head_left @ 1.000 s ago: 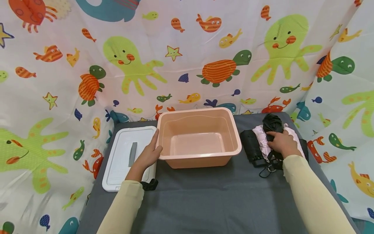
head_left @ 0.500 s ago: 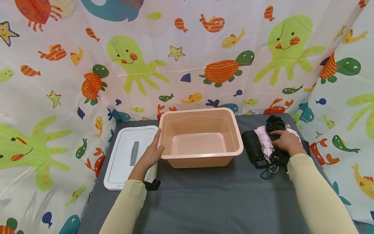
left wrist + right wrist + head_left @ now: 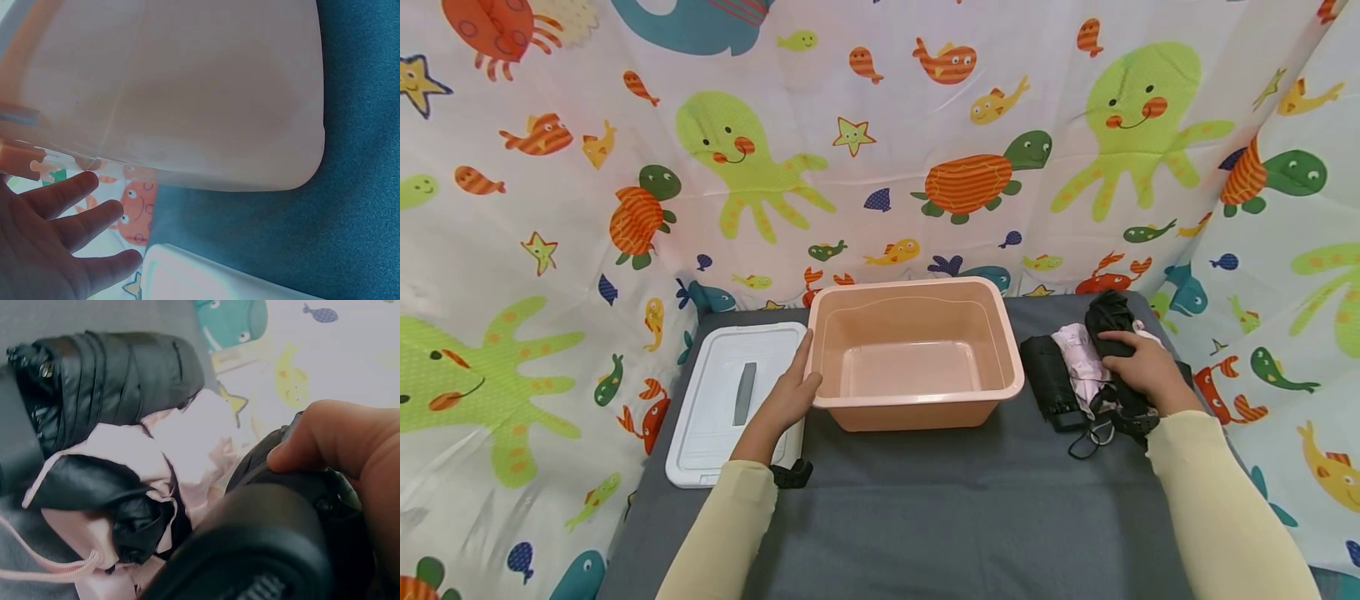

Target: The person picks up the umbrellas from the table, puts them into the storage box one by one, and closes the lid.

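My right hand [image 3: 1146, 371] grips a black folding umbrella [image 3: 1108, 312] lying at the top of a small pile on the right. Up close in the right wrist view, the thumb presses its dark canopy, and the umbrella's thick black handle [image 3: 269, 531] points toward the camera. Beside it are a pink umbrella [image 3: 1081, 358] with crumpled fabric and another black umbrella [image 3: 1048, 379], wrapped tight. My left hand [image 3: 786, 408] rests at the left rim of a peach plastic tub [image 3: 917, 414], its fingers straight and spread in the left wrist view. Nothing lies inside the tub.
Left of the tub sits a white lidded box [image 3: 707, 400] with a grey handle, partly under my left forearm. A grey cloth [image 3: 940, 517] covers the table. Behind hangs a curtain [image 3: 880, 217] printed with sea animals.
My right hand has shifted slightly right and tightened around the black umbrella, which has moved a little with it. The left hand keeps its place at the tub; the view has swung slightly.
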`<state>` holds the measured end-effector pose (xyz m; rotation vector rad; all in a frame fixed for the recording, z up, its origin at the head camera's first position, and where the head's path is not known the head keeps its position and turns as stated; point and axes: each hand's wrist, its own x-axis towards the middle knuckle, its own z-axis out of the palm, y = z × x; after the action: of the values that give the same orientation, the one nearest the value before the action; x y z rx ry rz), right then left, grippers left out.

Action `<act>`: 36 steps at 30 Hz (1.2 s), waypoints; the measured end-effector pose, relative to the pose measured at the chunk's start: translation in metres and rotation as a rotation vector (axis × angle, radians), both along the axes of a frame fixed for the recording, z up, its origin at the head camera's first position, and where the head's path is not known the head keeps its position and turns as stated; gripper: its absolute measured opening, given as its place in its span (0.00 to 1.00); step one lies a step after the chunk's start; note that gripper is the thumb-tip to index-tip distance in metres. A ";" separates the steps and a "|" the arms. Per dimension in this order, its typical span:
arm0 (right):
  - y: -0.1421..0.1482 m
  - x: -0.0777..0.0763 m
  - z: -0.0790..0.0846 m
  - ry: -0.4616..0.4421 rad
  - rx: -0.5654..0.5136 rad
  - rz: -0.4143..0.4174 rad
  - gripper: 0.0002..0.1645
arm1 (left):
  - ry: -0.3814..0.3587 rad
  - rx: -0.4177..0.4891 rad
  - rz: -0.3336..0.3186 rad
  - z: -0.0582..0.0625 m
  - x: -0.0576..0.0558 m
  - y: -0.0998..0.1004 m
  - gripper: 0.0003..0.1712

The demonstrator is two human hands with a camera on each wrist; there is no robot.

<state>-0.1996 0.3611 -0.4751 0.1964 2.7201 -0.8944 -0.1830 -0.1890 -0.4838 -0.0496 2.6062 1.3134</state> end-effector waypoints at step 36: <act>-0.067 0.001 0.066 0.137 -0.194 0.071 0.32 | 0.002 0.068 0.008 -0.004 0.000 0.002 0.45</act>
<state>-0.1990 0.2943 -0.4096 0.0001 2.7210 -1.1821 -0.1832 -0.1873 -0.4875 -0.0477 2.5636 1.4047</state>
